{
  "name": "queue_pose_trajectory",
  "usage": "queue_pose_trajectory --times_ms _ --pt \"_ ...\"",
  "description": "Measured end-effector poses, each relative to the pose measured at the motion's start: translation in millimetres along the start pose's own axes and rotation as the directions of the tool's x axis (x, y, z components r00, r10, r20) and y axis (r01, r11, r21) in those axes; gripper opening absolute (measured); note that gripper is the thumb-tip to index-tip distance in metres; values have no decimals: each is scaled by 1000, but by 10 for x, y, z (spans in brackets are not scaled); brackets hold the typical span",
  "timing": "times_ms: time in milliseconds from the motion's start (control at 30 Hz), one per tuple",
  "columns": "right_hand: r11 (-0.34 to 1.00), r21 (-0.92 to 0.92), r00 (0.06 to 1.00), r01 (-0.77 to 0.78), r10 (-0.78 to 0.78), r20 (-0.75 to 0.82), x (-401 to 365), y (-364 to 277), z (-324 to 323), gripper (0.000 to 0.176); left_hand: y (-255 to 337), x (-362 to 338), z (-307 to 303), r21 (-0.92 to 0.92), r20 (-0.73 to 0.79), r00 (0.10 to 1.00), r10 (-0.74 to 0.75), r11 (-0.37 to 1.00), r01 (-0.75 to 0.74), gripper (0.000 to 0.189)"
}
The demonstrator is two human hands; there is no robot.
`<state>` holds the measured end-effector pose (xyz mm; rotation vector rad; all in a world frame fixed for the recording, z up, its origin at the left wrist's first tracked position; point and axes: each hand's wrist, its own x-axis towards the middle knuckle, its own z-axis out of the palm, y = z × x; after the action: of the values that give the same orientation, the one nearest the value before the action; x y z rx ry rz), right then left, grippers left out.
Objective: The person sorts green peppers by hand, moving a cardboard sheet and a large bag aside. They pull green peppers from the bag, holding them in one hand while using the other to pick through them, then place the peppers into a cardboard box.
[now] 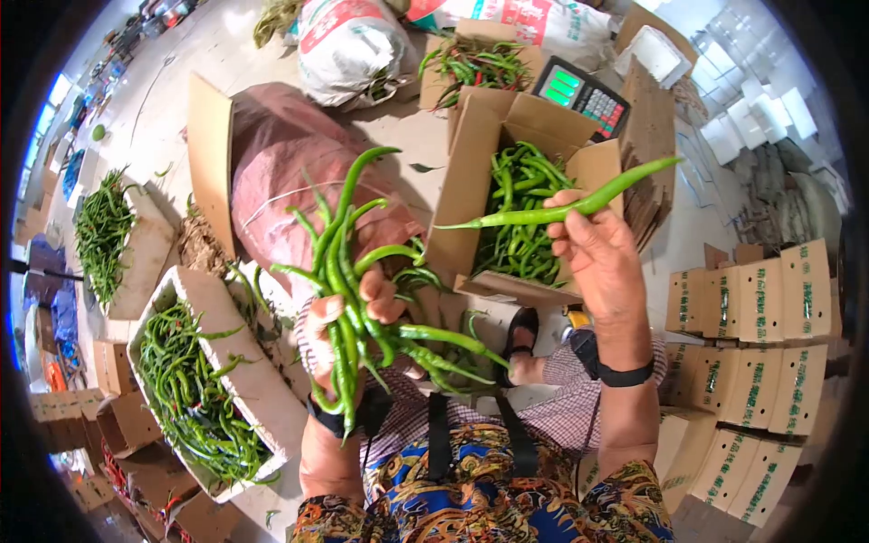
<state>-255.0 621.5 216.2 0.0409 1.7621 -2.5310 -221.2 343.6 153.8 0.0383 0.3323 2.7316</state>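
My left hand (358, 312) is closed around a loose bunch of long green chili peppers (339, 262), which stick out on all sides of the fingers. Between thumb and fingers of my right hand (593, 244) is one large green chili pepper (561, 215), lying nearly level with its thick end to the right. That hand is raised over an open cardboard box (466, 190) holding many green peppers (520, 244). Behind my left hand rests a large pink woven sack (290, 172), its mouth partly hidden by the bunch.
A white foam box (240, 376) of thinner green peppers stands at the left, with another foam box (149, 244) beyond. A scale display (579, 98) sits behind the cardboard box. Stacked printed cartons (756, 299) line the right. White sacks (353, 50) lie at the back.
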Motion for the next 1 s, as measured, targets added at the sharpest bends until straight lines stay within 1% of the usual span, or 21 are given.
queue_pose_trajectory --times_ms 67,133,167,233,267,333,367,400,467,500,567,600,667,700,800,867,900,933,967,1000 --pt "1000 3 1000 20 -20 -13 3 44 -78 22 3 50 -65 1 52 996 71 997 -71 50" --pt "994 -68 995 90 -93 -46 13 94 -148 20 5 37 -106 93 -29 998 63 994 -60 37" --pt "994 -63 995 85 -88 -50 20 96 -187 20 5 30 -73 97 -35 998 60 994 -56 37" --pt "970 -191 981 152 -172 -91 41 75 -345 22 -4 32 2 78 -21 1000 -8 997 10 36" --pt "971 -188 981 147 -167 -95 42 37 -410 22 0 28 -33 78 -27 1000 -12 997 14 36" --pt "912 -402 982 80 -141 -123 32 -80 -523 26 4 43 -127 86 4 1000 -25 996 25 36" --pt "865 -498 984 61 -137 -116 35 -105 -564 30 -2 50 -65 112 -5 999 -41 993 41 36" --pt "866 -497 984 57 -134 -121 48 -105 -622 30 -11 63 -45 111 -8 999 -45 993 46 36" --pt "830 -553 990 -66 -17 -143 87 -66 -748 31 -19 82 -32 102 19 998 -67 993 65 37" --pt "832 -551 989 -70 -13 -146 114 -25 -823 31 -24 85 -37 103 15 997 -70 992 68 37" --pt "800 -583 979 -141 26 -201 182 55 -969 29 -29 97 -29 127 -6 998 -61 990 61 38" --pt "802 -579 979 -145 32 -202 206 56 -1023 29 -44 102 3 128 -12 998 -62 990 63 38" --pt "818 -563 965 -119 -38 -260 260 57 -1136 24 -84 131 89 -42 62 998 -19 999 22 34" --pt "844 -530 946 -81 -103 -307 309 14 -1166 22 -81 143 76 -42 55 998 -20 999 22 34" --pt "824 -553 945 -123 -73 -320 470 -130 -1301 22 -60 142 55 -34 64 998 -25 999 28 37" --pt "809 -567 941 -156 -54 -335 504 -66 -1284 22 -76 158 67 -12 44 999 -21 1000 21 40" --pt "754 -630 951 -183 -27 -309 516 -20 -1293 23 -76 146 3 -51 48 998 -30 998 32 43" --pt "694 -690 959 -207 3 -284 526 9 -1302 23 -73 151 -15 -54 47 998 -30 998 33 43" --pt "695 -685 960 -219 30 -277 533 18 -1302 27 -72 150 -32 -41 54 998 -19 999 22 42" --pt "695 -683 959 -225 35 -280 538 37 -1289 27 -74 151 -46 -27 61 998 -10 1000 11 42"
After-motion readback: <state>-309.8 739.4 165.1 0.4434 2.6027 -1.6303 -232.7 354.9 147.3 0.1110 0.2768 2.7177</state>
